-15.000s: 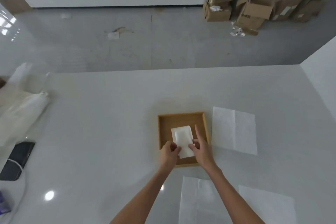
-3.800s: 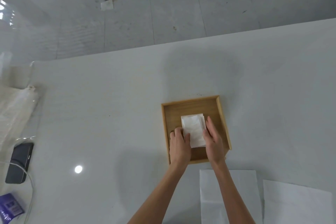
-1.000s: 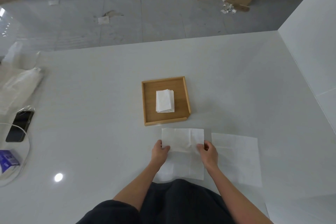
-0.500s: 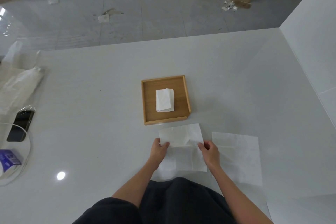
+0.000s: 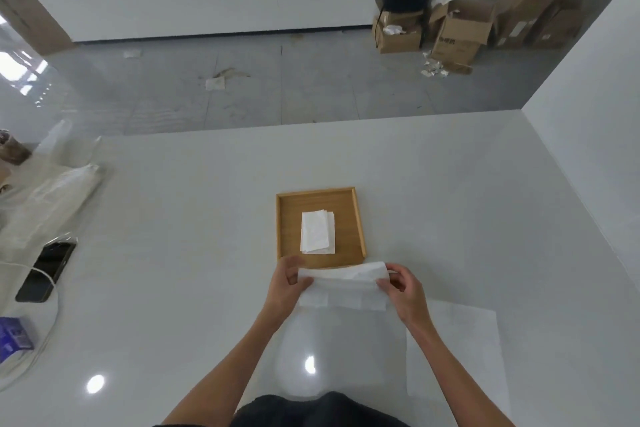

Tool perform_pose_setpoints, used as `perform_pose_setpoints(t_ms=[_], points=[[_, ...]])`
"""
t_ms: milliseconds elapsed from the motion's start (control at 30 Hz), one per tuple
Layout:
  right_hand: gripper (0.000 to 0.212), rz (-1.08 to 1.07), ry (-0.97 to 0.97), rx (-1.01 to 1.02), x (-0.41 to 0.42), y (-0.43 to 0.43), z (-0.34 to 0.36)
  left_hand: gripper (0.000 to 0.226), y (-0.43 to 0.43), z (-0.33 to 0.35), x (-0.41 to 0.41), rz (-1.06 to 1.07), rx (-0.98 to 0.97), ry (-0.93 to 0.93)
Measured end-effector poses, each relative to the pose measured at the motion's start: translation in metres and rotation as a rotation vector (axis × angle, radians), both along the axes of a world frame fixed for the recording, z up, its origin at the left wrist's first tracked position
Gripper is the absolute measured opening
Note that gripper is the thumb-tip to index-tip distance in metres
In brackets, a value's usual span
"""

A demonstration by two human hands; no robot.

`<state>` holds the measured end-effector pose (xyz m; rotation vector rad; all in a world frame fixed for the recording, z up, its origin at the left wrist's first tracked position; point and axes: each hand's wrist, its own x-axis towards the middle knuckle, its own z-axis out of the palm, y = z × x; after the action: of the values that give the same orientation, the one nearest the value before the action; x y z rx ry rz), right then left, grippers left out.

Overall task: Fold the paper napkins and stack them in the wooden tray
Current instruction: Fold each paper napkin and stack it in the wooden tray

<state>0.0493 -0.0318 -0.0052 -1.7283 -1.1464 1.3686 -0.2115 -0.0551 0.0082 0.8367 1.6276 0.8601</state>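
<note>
A square wooden tray sits on the white table with a small stack of folded white napkins in its middle. Just in front of the tray I hold a white paper napkin lifted off the table and doubled over. My left hand pinches its left end and my right hand pinches its right end. One flat unfolded napkin lies on the table under my right forearm.
At the left edge lie a black phone with a white cable, a purple packet and a clear plastic bag. A white wall borders the table on the right. Cardboard boxes stand on the floor beyond.
Both hands have lifted the napkin off the table and brought it up toward the tray, folding it over. The view has tilted up.
</note>
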Motion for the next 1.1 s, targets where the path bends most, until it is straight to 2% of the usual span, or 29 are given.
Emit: perform_pose_setpoints(t_ms=[167,433,600,767,933,1100], points=[[0.042,0.004,0.039,0.265,-0.014,0.058,0.073,0.028,0.053,0.073,-0.01,0.021,0.223,0.045],[0.034,0.085,0.103,0.605,-0.027,0.127,0.229,0.036,0.108,0.233,-0.027,0.035,0.578,0.052],[0.033,0.152,0.117,0.714,-0.032,0.134,0.317,0.039,0.113,0.314,-0.041,0.029,0.732,0.096],[0.031,0.189,0.065,0.84,-0.039,0.136,0.377,0.028,0.113,0.37,-0.057,0.068,0.836,0.186],[0.022,0.193,0.05,0.955,-0.045,0.134,0.418,0.019,0.112,0.415,-0.066,0.062,0.924,0.32],[0.017,0.166,-0.012,0.962,-0.041,0.129,0.442,0.01,0.111,0.44,-0.064,0.072,0.982,0.423]])
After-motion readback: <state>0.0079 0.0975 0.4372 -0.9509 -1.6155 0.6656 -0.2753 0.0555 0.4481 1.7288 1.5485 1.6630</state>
